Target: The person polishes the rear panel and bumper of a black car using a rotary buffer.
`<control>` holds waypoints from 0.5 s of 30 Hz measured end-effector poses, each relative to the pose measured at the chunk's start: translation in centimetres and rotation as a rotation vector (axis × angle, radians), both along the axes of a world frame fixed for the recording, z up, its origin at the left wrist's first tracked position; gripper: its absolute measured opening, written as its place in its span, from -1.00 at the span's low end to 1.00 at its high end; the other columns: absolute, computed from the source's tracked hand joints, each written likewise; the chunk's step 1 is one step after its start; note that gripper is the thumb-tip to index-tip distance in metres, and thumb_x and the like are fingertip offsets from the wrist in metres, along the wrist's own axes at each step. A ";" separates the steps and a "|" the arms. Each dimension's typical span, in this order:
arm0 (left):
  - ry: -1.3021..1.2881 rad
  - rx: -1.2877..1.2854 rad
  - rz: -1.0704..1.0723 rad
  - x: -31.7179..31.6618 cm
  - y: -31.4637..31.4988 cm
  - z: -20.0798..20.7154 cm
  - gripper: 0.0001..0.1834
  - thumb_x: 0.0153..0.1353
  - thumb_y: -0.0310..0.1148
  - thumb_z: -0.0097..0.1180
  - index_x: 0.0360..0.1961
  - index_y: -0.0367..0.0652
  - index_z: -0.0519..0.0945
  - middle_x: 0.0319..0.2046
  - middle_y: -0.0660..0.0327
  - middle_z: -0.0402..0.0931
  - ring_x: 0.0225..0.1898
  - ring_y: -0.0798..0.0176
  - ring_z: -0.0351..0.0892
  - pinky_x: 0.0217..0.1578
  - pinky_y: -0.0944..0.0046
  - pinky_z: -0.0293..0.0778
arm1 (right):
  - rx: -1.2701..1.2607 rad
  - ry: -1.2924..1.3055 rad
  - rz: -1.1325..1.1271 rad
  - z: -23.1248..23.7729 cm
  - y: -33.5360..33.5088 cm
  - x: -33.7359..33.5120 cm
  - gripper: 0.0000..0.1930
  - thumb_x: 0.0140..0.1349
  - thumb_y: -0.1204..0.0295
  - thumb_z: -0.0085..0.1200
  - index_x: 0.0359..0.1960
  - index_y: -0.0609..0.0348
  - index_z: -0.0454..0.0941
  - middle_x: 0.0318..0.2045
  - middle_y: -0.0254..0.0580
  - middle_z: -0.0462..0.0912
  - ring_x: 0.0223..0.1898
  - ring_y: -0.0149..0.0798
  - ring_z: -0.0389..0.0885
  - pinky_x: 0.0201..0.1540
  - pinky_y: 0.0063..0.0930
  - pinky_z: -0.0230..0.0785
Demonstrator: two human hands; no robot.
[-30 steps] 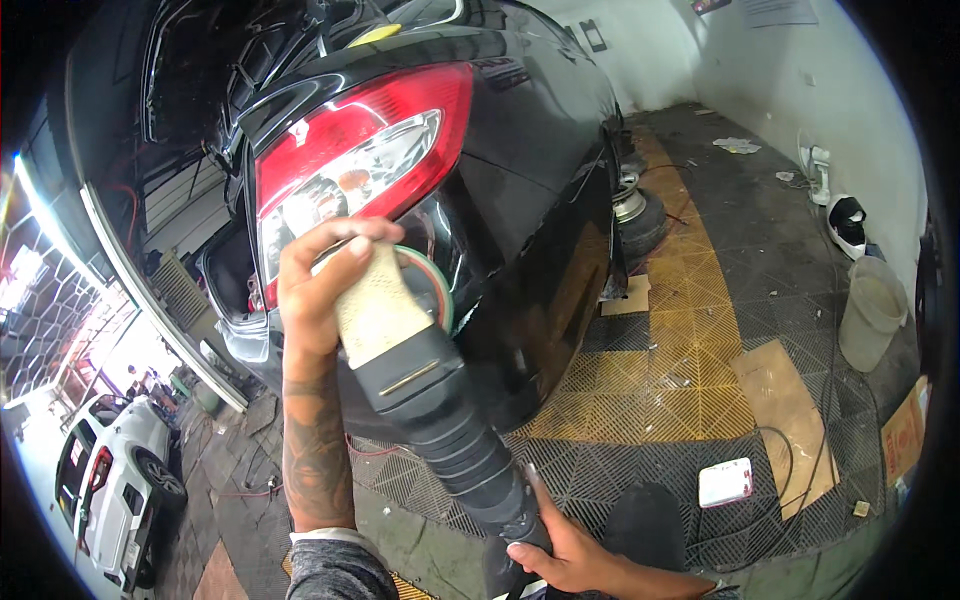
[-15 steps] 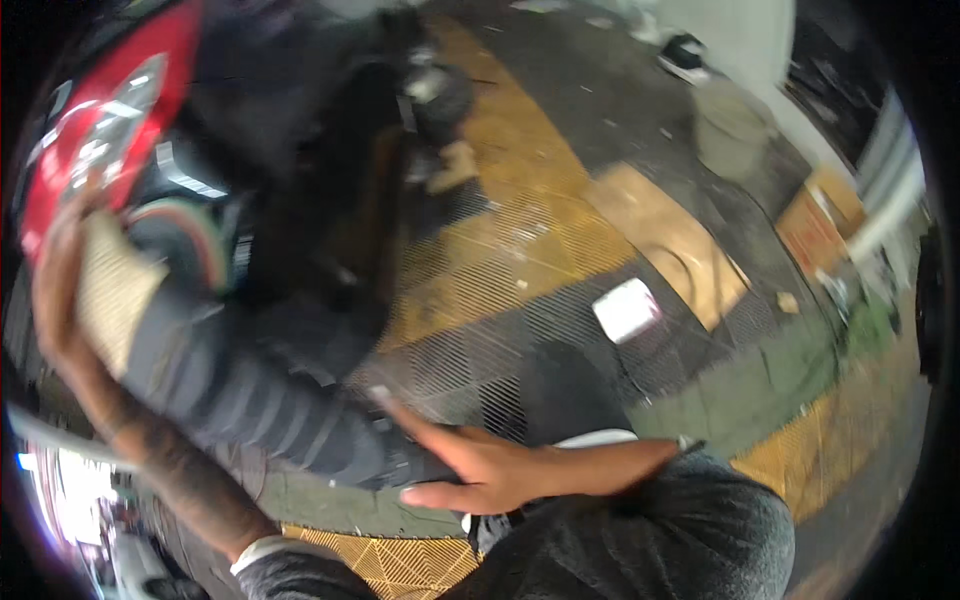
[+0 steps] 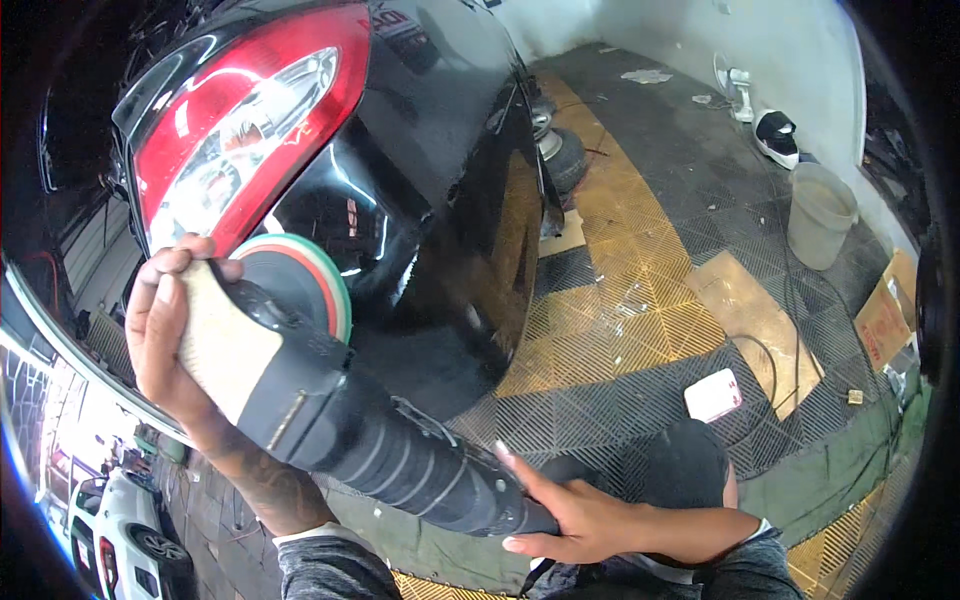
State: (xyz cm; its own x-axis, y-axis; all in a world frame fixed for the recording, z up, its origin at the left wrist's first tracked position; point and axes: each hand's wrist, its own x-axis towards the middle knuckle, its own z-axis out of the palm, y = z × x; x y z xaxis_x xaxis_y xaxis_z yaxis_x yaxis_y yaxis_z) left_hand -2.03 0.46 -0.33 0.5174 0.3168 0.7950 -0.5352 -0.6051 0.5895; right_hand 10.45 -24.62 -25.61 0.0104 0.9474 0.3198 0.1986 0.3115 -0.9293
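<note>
Across the lower left lies a dark car polisher (image 3: 400,460) with a ribbed body and a beige-covered head. Around that head my left hand (image 3: 170,320) is closed, its fingers curled over the top. My right hand (image 3: 580,515) grips the rear end of the body, thumb and forefinger stretched along it. The round pad (image 3: 285,275), edged in green and red, faces a black car's rear panel (image 3: 420,215), just below the red and clear tail light (image 3: 270,120). Whether the pad touches the paint I cannot tell.
Ahead to the right, a cardboard sheet (image 3: 750,325), a white box (image 3: 714,396) and a cable lie on black and yellow floor tiles. Farther off stand a grey bucket (image 3: 820,220) and a cardboard box (image 3: 885,310). A white car (image 3: 125,535) is at lower left.
My view has swung left, so the tail light and car panel now sit nearer the middle. Both hands keep their hold on the polisher, which appears lower and farther right.
</note>
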 end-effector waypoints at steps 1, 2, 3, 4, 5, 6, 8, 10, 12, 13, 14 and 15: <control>-0.003 0.006 0.005 0.7 -0.3 -0.2 -0.70 0.28 -0.41 0.00 -0.08 -0.45 0.55 -0.08 -0.15 0.53 -0.17 0.06 0.62 -0.04 0.17 0.51 | 0.040 0.002 -0.045 -0.2 -0.1 0.3 -0.06 0.37 0.03 0.01 0.50 0.27 -0.31 0.09 0.64 0.43 -0.15 0.39 0.64 -0.03 -0.06 0.49; -0.016 0.013 0.009 1.3 -0.6 0.0 -0.70 0.27 -0.41 0.01 -0.09 -0.45 0.55 -0.09 -0.16 0.54 -0.18 0.06 0.62 -0.05 0.18 0.52 | -0.079 0.022 0.007 0.9 -0.5 1.3 -0.05 0.37 0.03 0.02 0.49 0.33 -0.30 0.18 0.59 0.37 -0.01 0.38 0.59 0.08 -0.10 0.45; -0.027 0.019 0.027 2.0 -1.1 0.0 -0.70 0.27 -0.41 0.02 -0.10 -0.44 0.56 -0.11 -0.15 0.55 -0.19 0.05 0.63 -0.07 0.18 0.52 | -0.069 0.011 0.013 0.7 -0.4 1.8 -0.05 0.37 0.03 0.02 0.49 0.33 -0.30 0.18 0.59 0.37 -0.01 0.38 0.59 0.08 -0.10 0.45; -0.016 0.031 0.007 2.6 -1.3 0.0 -0.70 0.27 -0.41 0.02 -0.10 -0.44 0.57 -0.11 -0.15 0.56 -0.19 0.05 0.63 -0.07 0.18 0.52 | -0.002 0.014 -0.012 0.3 -0.4 2.0 -0.04 0.37 0.03 0.03 0.48 0.39 -0.31 0.24 0.57 0.29 0.10 0.36 0.52 0.16 -0.14 0.38; -0.014 0.044 -0.007 3.4 -1.4 0.1 -0.71 0.27 -0.41 0.02 -0.11 -0.44 0.57 -0.12 -0.15 0.56 -0.19 0.04 0.63 -0.07 0.19 0.52 | 0.066 0.009 -0.028 0.2 -0.2 2.7 -0.02 0.37 0.03 0.03 0.47 0.44 -0.31 0.30 0.55 0.22 0.20 0.34 0.45 0.25 -0.17 0.32; -0.007 0.045 -0.020 4.1 -1.4 0.2 -0.72 0.26 -0.42 0.03 -0.12 -0.44 0.58 -0.13 -0.15 0.57 -0.20 0.03 0.63 -0.09 0.19 0.53 | -0.003 0.014 -0.004 0.7 -0.5 3.4 -0.01 0.36 0.05 0.06 0.44 0.52 -0.32 0.37 0.54 0.08 0.34 0.29 0.28 0.36 -0.22 0.17; -0.021 0.005 -0.001 5.2 -2.0 0.3 -0.73 0.25 -0.44 0.04 -0.12 -0.44 0.58 -0.15 -0.15 0.59 -0.23 0.03 0.64 -0.13 0.19 0.56 | 0.019 -0.013 0.031 0.5 -0.3 4.9 0.01 0.35 0.09 0.09 0.44 0.51 -0.37 0.38 0.54 0.06 0.31 0.24 0.34 0.34 -0.21 0.21; -0.049 -0.004 0.034 5.6 -2.1 0.4 -0.73 0.24 -0.45 0.04 -0.12 -0.44 0.58 -0.15 -0.14 0.59 -0.23 0.03 0.65 -0.15 0.18 0.57 | 0.012 -0.031 0.047 0.6 -0.5 6.1 0.04 0.34 0.13 0.11 0.43 0.54 -0.43 0.37 0.53 0.09 0.33 0.18 0.34 0.34 -0.19 0.20; -0.071 -0.008 0.040 5.6 -2.1 0.1 -0.73 0.23 -0.45 0.06 -0.13 -0.43 0.58 -0.15 -0.14 0.59 -0.23 0.02 0.65 -0.16 0.19 0.58 | -0.067 0.042 0.126 3.0 -0.9 7.9 0.01 0.32 0.16 0.12 0.48 0.37 -0.40 0.42 0.41 0.05 0.39 0.11 0.24 0.38 -0.21 0.11; -0.091 -0.003 0.072 5.8 -2.2 0.0 -0.73 0.23 -0.45 0.06 -0.13 -0.43 0.58 -0.15 -0.14 0.59 -0.23 0.02 0.65 -0.16 0.19 0.58 | -0.151 0.131 0.172 3.8 -0.9 9.0 0.00 0.30 0.18 0.13 0.52 0.21 -0.36 0.46 0.29 0.02 0.45 0.05 0.14 0.42 -0.24 0.01; -0.106 -0.025 0.081 6.0 -2.5 0.0 -0.74 0.22 -0.45 0.06 -0.14 -0.43 0.59 -0.15 -0.14 0.59 -0.24 0.02 0.65 -0.16 0.18 0.58 | -0.138 0.111 0.169 3.9 -1.0 9.8 -0.01 0.31 0.14 0.12 0.52 0.21 -0.34 0.46 0.30 0.02 0.46 0.08 0.11 0.43 -0.23 -0.01; -0.119 -0.050 0.091 6.4 -2.8 0.0 -0.74 0.22 -0.45 0.07 -0.15 -0.42 0.59 -0.15 -0.14 0.59 -0.24 0.02 0.65 -0.17 0.18 0.58 | -0.140 0.090 0.199 3.9 -1.0 10.7 -0.01 0.31 0.14 0.12 0.52 0.21 -0.34 0.46 0.30 0.02 0.46 0.08 0.11 0.43 -0.23 -0.01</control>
